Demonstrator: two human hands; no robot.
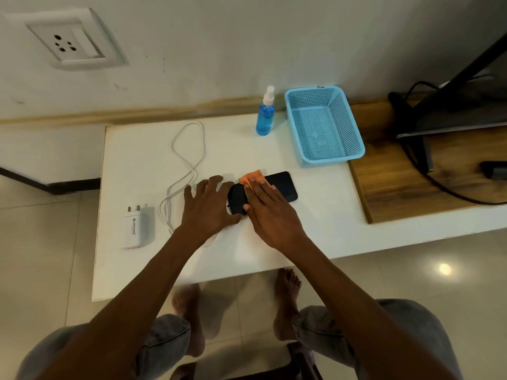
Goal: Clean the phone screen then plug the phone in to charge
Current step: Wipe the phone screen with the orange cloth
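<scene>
Head view: phone [282,187] flat, long axis left-right.

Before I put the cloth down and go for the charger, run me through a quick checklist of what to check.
1. Phone flat on the table: ok.
2. Left hand steadying its near end: ok.
3. Orange cloth under the right hand, on the screen: ok.
4. Screen streak-free: cannot tell.
5. Adapter and white cable on the table: ok.
6. Cable plugged into adapter: cannot tell.
</scene>
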